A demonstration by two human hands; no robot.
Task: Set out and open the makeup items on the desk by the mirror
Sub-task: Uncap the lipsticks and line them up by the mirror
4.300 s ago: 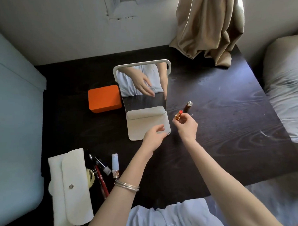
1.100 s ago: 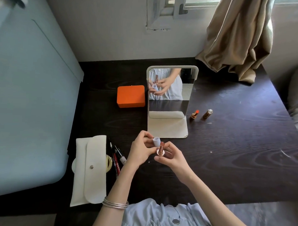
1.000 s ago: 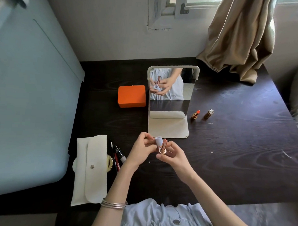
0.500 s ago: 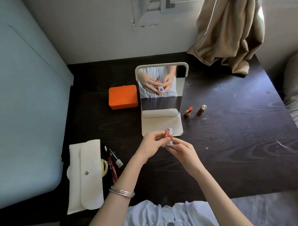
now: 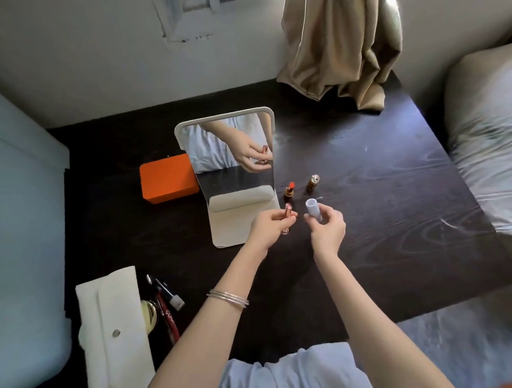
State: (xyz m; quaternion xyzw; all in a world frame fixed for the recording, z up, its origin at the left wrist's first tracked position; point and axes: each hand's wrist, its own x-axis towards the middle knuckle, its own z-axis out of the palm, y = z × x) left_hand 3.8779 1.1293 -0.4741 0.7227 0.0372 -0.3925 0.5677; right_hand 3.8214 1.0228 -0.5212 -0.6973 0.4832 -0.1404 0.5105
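Now the left hand (image 5: 272, 228) is gripping the uncapped lipstick (image 5: 287, 217), the right hand (image 5: 327, 229) pinching its pale cap (image 5: 313, 209), ready for standing beside the mirror (image 5: 231, 163).

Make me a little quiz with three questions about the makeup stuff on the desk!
1. True or false: the left hand holds the pink lipstick.
2. What does the right hand hold? A) an orange box B) a pale cap C) a mirror
3. Fill in: the open orange lipstick stands just to the ___ of the mirror.

Key: 1 true; 2 B; 3 right.
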